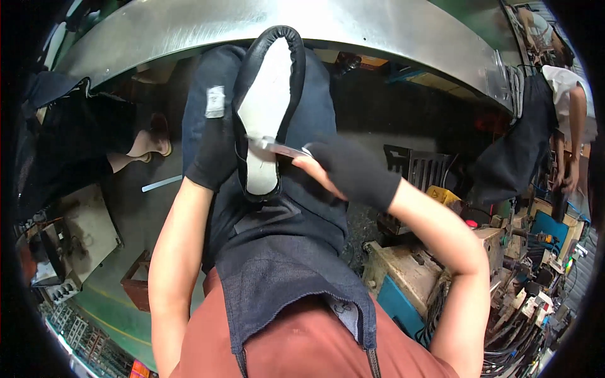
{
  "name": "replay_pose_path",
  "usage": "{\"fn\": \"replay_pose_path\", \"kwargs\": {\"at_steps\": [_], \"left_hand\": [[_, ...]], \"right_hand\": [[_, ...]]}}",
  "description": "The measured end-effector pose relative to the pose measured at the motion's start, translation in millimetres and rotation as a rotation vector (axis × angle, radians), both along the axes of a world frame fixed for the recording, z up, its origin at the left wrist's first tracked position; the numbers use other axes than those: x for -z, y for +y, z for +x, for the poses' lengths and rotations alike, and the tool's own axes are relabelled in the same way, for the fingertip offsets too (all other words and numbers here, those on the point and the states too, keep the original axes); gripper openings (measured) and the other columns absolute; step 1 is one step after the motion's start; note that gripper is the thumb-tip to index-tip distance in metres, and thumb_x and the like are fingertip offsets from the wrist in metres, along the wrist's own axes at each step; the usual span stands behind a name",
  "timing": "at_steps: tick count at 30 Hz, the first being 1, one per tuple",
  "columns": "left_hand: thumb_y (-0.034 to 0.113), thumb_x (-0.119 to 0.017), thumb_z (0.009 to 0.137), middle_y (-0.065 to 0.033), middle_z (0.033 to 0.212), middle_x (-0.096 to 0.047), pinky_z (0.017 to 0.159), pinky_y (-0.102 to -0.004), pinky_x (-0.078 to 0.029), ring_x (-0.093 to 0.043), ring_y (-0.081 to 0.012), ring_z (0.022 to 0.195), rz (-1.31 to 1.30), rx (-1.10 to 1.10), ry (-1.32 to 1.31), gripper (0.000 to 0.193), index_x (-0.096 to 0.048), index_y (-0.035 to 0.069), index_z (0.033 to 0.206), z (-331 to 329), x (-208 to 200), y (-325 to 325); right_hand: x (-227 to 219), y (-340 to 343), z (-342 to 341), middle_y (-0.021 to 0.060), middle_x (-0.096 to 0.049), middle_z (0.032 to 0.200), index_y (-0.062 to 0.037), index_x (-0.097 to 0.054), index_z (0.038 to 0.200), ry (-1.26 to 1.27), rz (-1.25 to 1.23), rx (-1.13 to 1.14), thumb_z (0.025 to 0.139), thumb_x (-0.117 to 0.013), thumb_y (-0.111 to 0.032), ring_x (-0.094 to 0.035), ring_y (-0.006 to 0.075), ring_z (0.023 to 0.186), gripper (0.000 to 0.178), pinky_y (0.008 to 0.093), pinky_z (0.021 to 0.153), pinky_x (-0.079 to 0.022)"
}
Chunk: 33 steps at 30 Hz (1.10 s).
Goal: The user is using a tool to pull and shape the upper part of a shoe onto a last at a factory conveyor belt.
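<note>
Sole up across my lap lies a black shoe upper (293,94), its gathered edge folded around a white insole (268,94). The toe points away from me, close to the metal bench. My left hand (216,151), in a black glove, is closed on the shoe's left side near the heel; its fingertips are hidden. In my right hand (343,167), also gloved in black with bare fingers showing, is a metal hand tool (283,150). The tool's blurred head is over the insole's rear half; I cannot tell its exact kind or whether it touches.
A curved metal bench (353,25) spans the far side, just beyond my knees. On the right stand a dark plastic crate (419,164) and a worn machine (403,268) with cables. Another person (570,101) works at far right; a person's sandalled feet (151,142) show at left.
</note>
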<state>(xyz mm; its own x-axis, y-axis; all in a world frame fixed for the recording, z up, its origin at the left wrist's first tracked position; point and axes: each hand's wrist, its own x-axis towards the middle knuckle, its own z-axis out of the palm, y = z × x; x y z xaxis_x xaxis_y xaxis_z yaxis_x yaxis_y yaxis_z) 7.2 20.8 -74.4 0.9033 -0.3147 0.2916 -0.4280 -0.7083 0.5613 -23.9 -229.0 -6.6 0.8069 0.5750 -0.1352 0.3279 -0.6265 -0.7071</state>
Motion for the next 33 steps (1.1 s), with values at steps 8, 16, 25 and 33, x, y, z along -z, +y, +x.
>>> {"fn": "replay_pose_path", "kwargs": {"at_steps": [8,16,25,33], "left_hand": [[0.062,-0.033,0.099,-0.0132,0.113,-0.067,0.083,-0.0318,-0.054,-0.067,-0.0206,0.095,-1.383,-0.257,1.236,0.073,-0.055,-0.001,0.130,3.8,-14.5,-42.5],[0.021,-0.059,0.096,-0.0179,0.128,-0.059,0.102,-0.0354,-0.043,-0.057,-0.0274,0.120,-0.596,-0.109,0.329,0.046,-0.048,-0.004,0.134,1.3,28.1,-52.4],[0.026,-0.086,0.071,-0.0181,0.146,-0.039,0.111,-0.0377,-0.036,-0.041,-0.0279,0.135,-0.537,0.078,0.590,0.106,-0.020,0.003,0.151,-9.4,-10.1,-29.9],[0.028,-0.054,0.098,-0.0149,0.125,-0.062,0.098,-0.0334,-0.044,-0.059,-0.0211,0.115,-1.336,-0.335,1.259,0.048,-0.052,-0.004,0.132,11.0,-16.8,-31.6]], "right_hand": [[-50.7,8.4,15.0,0.0263,-0.064,0.082,0.0017,-0.066,0.085,0.069,-0.174,0.099,0.100,-0.049,-0.036,-0.064,0.0405,0.077,0.044,0.0458,0.070,-0.049],[-2.7,-35.2,9.5,0.0180,-0.060,0.074,-0.0034,-0.063,0.085,0.112,-0.086,0.170,0.094,-0.061,-0.033,-0.058,0.0363,0.066,0.031,0.0415,0.061,-0.045],[-32.0,9.2,11.7,0.0106,-0.059,0.089,-0.0062,-0.057,0.079,-0.361,0.285,-0.359,0.086,-0.066,-0.039,-0.062,0.0294,0.078,0.035,0.0396,0.069,-0.052],[29.4,-67.6,-72.7,0.0118,-0.060,0.070,0.0007,-0.064,0.093,0.494,0.046,0.482,0.100,-0.052,-0.039,-0.057,0.0198,0.064,0.042,0.0346,0.062,-0.045]]}}
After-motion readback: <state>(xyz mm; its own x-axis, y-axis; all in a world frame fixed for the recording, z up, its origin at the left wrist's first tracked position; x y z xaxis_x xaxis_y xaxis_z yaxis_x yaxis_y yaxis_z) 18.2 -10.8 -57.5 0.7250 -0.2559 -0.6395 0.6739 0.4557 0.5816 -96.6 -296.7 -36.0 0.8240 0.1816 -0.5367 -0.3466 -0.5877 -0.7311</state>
